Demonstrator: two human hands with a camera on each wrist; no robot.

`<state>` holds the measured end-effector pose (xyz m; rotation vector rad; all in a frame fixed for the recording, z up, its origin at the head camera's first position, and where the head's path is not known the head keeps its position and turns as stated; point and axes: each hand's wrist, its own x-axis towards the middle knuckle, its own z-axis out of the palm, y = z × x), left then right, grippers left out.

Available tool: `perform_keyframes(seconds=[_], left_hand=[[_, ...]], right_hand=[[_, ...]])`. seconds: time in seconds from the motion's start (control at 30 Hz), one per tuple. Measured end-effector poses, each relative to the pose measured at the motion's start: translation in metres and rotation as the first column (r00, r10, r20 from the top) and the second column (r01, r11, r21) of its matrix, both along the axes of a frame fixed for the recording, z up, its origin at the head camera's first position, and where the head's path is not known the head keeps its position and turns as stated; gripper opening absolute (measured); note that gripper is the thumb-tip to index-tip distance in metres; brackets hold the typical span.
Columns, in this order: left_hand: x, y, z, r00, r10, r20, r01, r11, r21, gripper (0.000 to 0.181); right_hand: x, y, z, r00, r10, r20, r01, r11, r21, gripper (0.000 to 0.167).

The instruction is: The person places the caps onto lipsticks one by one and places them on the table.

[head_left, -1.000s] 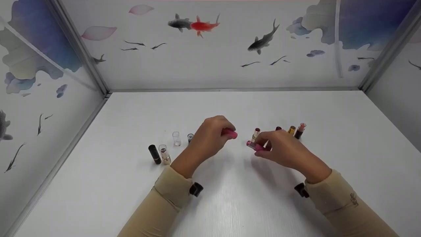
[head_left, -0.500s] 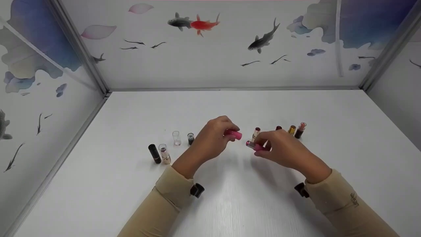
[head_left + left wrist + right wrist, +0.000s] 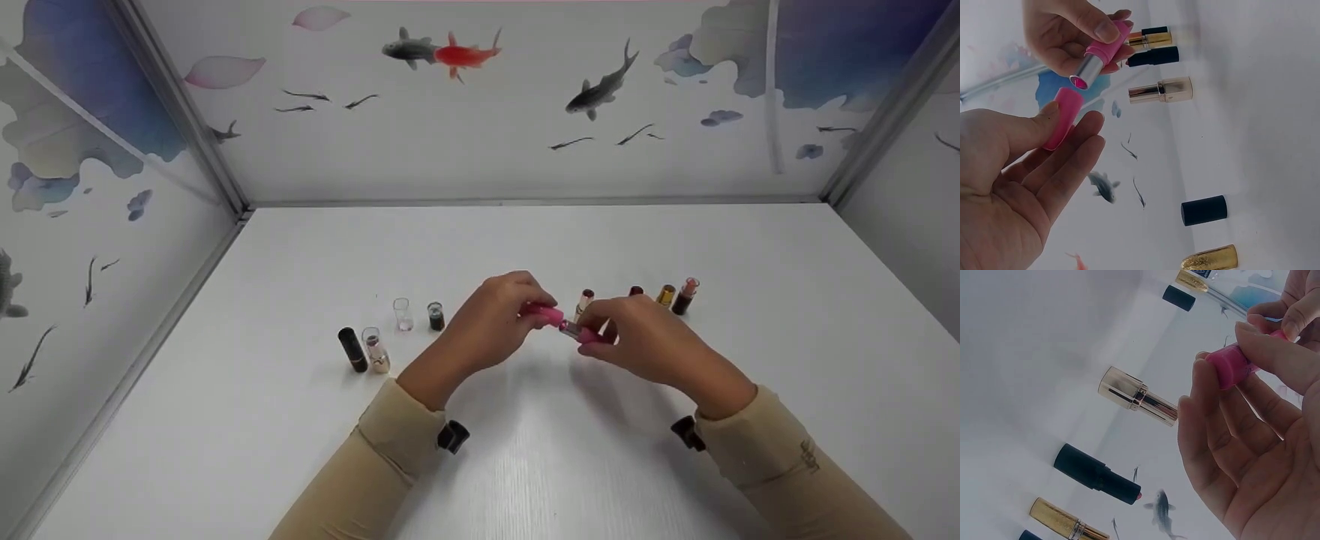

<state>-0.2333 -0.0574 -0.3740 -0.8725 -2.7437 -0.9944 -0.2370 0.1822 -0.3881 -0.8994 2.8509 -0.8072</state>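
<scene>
My left hand [image 3: 499, 319] pinches a pink cap [image 3: 1066, 117] between thumb and fingers. My right hand [image 3: 637, 337] grips the pink base of a lipstick [image 3: 1094, 64], its silver collar turned toward the cap. In the left wrist view a small gap parts cap and collar; in the head view their ends nearly meet. Thumb and fingertips of my right hand [image 3: 1264, 433] pinch the pink base [image 3: 1230, 367] in the right wrist view. Just behind that hand stands an uncapped lipstick with a pale gold base [image 3: 1123, 389].
On the white table [image 3: 480, 465], a black tube [image 3: 352, 350], a clear-capped lipstick [image 3: 376, 351], a clear cap [image 3: 403, 315] and a small dark piece [image 3: 436, 316] stand at left. Behind my right hand are a gold lipstick [image 3: 665, 296] and a black-based one [image 3: 685, 297]. Printed walls enclose the table.
My left hand has moved right and slightly toward me with the pink cap, closing most of the distance to the lipstick. My right hand has stayed nearly still.
</scene>
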Motion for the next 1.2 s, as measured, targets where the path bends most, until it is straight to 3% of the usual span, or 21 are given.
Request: perform_keyframes(seconds=[0.33,0.6,0.97,1.2], left_hand=[[0.0007,0.0025,-0.0011,1.0,-0.028,0.012,0.029,0.999,-0.033,0.02],[0.0004,0.003,-0.0046,0.995,-0.098,-0.018,0.097,0.995,-0.032,0.02],[0.001,0.0046,-0.0049,0.996,-0.089,0.014,0.09,0.994,-0.068,0.018],[0.0021,0.0051,-0.0038,0.997,-0.082,0.015,0.083,0.993,-0.086,0.017]], right_hand=[[0.0023,-0.0015,0.0024,1.0,0.009,-0.017,-0.009,1.0,-0.007,0.016],[0.0048,-0.0027,0.004,0.997,0.037,-0.066,-0.039,0.999,-0.029,0.014],[0.0076,-0.0084,0.004,0.995,0.032,-0.091,-0.032,0.999,0.001,0.021],[0.0085,-0.0091,0.0047,0.994,0.036,-0.105,-0.037,0.999,-0.008,0.015]])
